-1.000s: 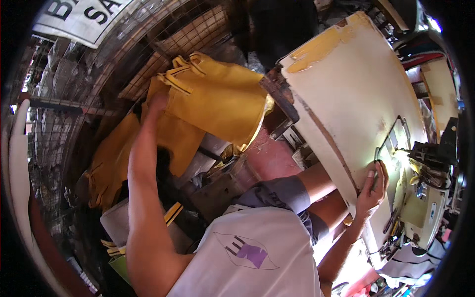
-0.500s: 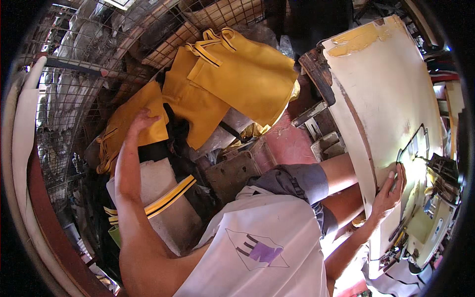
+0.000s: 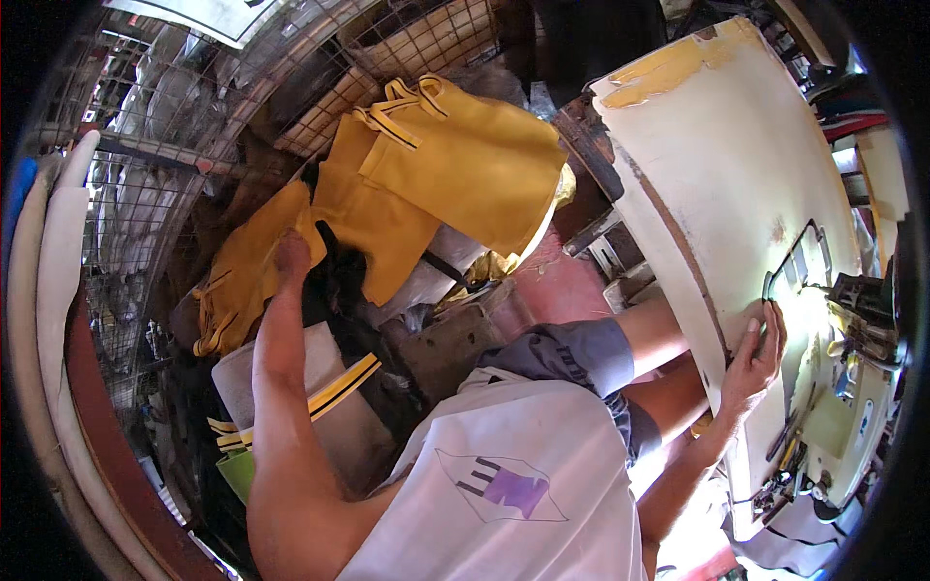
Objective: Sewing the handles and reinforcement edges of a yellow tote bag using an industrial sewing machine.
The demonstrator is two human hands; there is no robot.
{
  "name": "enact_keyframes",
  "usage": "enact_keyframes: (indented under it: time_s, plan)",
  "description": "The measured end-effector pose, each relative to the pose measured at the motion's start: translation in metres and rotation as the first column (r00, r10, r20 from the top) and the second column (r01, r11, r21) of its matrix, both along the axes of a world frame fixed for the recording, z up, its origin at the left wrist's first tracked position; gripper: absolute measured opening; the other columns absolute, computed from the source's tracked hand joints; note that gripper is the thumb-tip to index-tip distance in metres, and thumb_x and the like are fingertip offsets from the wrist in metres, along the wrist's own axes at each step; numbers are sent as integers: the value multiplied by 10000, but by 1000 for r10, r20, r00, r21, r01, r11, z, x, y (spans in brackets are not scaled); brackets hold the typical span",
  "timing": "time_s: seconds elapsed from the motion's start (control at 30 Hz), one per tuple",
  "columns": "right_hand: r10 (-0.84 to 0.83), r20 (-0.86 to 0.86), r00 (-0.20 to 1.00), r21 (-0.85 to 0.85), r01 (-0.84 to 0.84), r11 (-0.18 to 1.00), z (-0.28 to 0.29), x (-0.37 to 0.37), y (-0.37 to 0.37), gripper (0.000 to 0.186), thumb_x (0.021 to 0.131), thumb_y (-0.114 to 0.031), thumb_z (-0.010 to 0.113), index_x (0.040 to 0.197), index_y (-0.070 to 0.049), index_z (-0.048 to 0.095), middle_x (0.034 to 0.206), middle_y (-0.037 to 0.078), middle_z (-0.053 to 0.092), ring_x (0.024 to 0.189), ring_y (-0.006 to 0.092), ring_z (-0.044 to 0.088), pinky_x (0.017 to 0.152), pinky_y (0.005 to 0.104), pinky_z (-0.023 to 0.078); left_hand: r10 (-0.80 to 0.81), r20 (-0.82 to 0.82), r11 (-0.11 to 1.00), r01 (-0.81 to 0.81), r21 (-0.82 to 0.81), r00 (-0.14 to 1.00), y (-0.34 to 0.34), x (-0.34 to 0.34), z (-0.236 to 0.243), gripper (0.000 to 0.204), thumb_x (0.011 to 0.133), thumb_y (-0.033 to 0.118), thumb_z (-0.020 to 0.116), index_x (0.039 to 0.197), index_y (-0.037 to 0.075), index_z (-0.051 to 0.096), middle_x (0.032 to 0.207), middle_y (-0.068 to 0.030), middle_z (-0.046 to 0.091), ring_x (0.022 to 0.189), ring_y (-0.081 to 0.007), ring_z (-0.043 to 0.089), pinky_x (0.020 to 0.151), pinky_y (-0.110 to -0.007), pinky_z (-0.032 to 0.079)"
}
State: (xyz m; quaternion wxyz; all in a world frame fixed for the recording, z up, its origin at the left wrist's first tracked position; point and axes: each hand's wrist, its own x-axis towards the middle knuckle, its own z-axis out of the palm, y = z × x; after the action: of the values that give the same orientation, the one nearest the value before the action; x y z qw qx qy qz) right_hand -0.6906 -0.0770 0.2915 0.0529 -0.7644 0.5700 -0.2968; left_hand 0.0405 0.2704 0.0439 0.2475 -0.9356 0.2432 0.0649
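My left hand (image 3: 293, 256) reaches out to the far left. Its fingers are closed at the edge of a yellow fabric panel (image 3: 254, 259), which has striped straps at its lower left end. Beside it, more yellow panels (image 3: 465, 160) lie overlapped, the top one with a black-striped strap (image 3: 390, 126) looped at its upper edge. On the right, my right hand (image 3: 758, 356) rests flat on the white tabletop (image 3: 717, 145), its fingers extended and holding nothing. Just beyond its fingertips lies a thin black-framed piece (image 3: 804, 254), partly washed out by bright light.
A sewing machine (image 3: 857, 412) stands at the right, with small tools (image 3: 780, 484) near it. By my left arm, yellow-black striped strips (image 3: 344, 387) lie across a grey-white stack (image 3: 339, 436). Wire mesh (image 3: 126, 242) and pale rolls (image 3: 60, 252) border the left side.
My left hand has closed at the panel's edge, where its fingers were spread before. The view has shifted slightly. My right hand stays on the tabletop.
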Motion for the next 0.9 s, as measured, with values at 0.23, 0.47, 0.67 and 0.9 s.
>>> enact_keyframes:
  time_s: [0.23, 0.47, 0.67, 0.9]
  plan:
    - [-15, -1, 1000, -25, 15, 1000, -6, -10, 2, 293, 986, -127, 550, 1249, -15, 616, 1283, 152, 601, 1174, 299, 582, 1002, 389, 455, 284, 438, 678, 145, -721, 853, -25, 110, 127, 213, 875, 120, 534, 1014, -34, 581, 983, -297, 650, 952, -464, 643, 779, -527, 519]
    - [-26, -14, 1000, -39, 25, 999, -4, -7, 1, 282, 982, -120, 555, 1235, -14, 623, 1275, 152, 604, 1168, 297, 585, 997, 388, 457, -226, 295, 220, 343, -913, 929, -230, -80, 296, 289, 1027, 217, 408, 1111, 22, 604, 912, -167, 636, 740, -307, 601, 676, -431, 465]
    - [-24, -5, 1000, -14, 24, 1000, -2, -2, 0, 280, 979, -116, 554, 1229, -10, 622, 1275, 157, 602, 1168, 303, 584, 983, 390, 469, -725, -81, 383, 303, -873, 684, -337, -253, 143, 192, 932, 169, 508, 1082, 74, 582, 876, -242, 650, 792, -416, 648, 700, -544, 505]
    - [-41, 21, 999, -10, 42, 999, 1, 4, 0, 279, 953, -69, 577, 1221, -11, 628, 1255, 172, 608, 1149, 333, 592, 936, 409, 495, -853, -223, 495, 596, -632, 472, -308, -288, -49, 256, 913, 287, 570, 1001, 56, 635, 1036, -190, 618, 1013, -379, 571, 895, -502, 447]
